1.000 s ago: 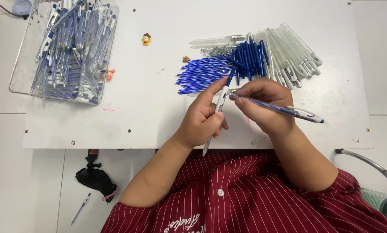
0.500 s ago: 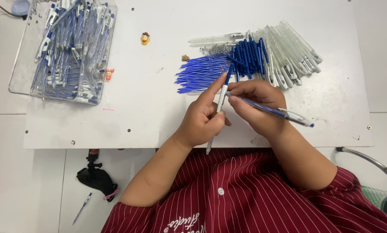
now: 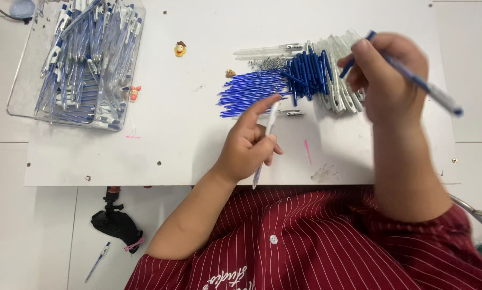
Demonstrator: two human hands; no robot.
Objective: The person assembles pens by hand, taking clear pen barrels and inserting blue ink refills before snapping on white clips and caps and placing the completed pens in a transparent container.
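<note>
My left hand (image 3: 249,145) grips a clear pen barrel (image 3: 266,134) upright over the white board (image 3: 171,134), index finger pointing at the pile of blue ink refills (image 3: 249,91). My right hand (image 3: 386,75) is raised over the pile of clear pen barrels (image 3: 340,70) and holds a pen with blue parts (image 3: 423,86), slanting down to the right. Dark blue pen parts (image 3: 305,72) lie between the refills and the barrels. A small heap of metal springs (image 3: 267,63) sits above the refills.
A clear tray (image 3: 80,59) full of several finished blue pens stands at the far left. Two tiny figurines (image 3: 180,49) (image 3: 135,92) lie on the board. Below the table, a black object (image 3: 114,223) and a loose pen (image 3: 97,261) lie on the floor.
My right hand has lifted away from the left hand and swung up to the right over the barrel pile, carrying the pen. My left hand stays put with its barrel.
</note>
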